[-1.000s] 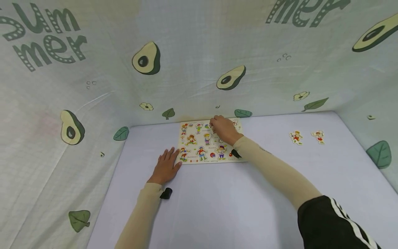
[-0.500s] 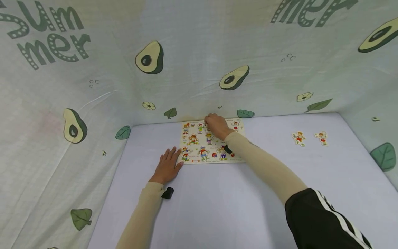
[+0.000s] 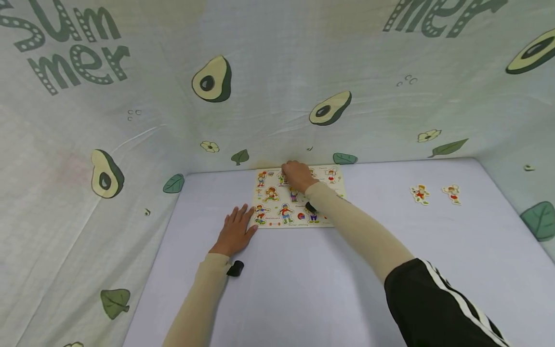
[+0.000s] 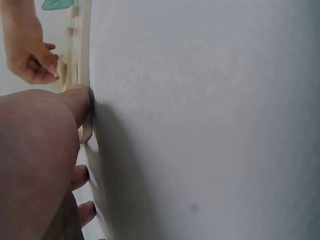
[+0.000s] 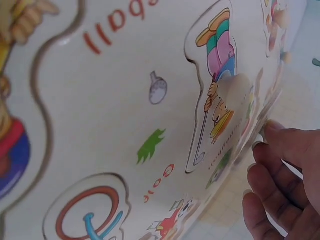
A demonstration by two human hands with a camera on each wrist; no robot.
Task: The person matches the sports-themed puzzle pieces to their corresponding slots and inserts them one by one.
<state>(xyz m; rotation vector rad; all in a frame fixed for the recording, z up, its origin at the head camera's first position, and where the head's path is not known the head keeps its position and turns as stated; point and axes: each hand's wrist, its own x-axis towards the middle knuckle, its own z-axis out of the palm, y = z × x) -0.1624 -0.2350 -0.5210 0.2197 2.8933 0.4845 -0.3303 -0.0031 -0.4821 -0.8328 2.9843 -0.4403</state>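
Observation:
A pale puzzle board (image 3: 298,223) with cut-out sports figures lies near the table's back edge. My left hand (image 3: 233,232) lies flat at its front left corner, fingers spread. In the left wrist view the left thumb (image 4: 77,102) presses the board's edge. Over the back row is my right hand (image 3: 297,174), hiding part of it in the head view. Its thumb and fingers pinch a thin pale puzzle piece (image 4: 61,70), seen edge-on in the left wrist view; its picture is hidden. The right wrist view shows a golfer piece (image 5: 220,90) with a round knob, beside the right hand.
Two loose figure pieces, a footballer (image 3: 420,194) and another figure in red and white (image 3: 452,194), lie on the white table (image 3: 295,289) to the right. A printed avocado curtain (image 3: 269,72) hangs directly behind the table's back edge.
My right hand has moved left along the board's back row, uncovering figures at the right. The left hand has stayed at the corner. The whole head view has shifted slightly.

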